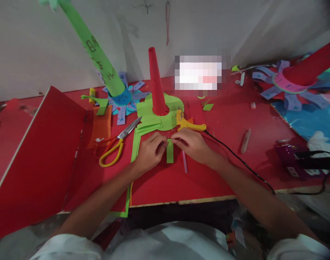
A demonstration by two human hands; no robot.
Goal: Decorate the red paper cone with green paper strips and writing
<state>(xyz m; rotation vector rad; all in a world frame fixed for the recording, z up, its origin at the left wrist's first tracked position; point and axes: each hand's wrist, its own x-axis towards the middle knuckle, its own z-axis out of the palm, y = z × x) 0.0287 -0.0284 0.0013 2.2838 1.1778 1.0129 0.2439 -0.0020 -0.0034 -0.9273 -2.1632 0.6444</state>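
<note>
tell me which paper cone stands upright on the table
The plain red cone on the green paper flower; the green cone leans left, and the other red one tilts.

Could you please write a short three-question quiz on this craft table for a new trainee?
1. True or false: both hands pinch the green paper strip.
2. Which tool lies just beyond the right hand? A) yellow glue gun B) stapler C) ruler
3. Fill in: the scissors lie on the ___ side of the left hand.

Key: 1 true; 2 A; 3 left.
</note>
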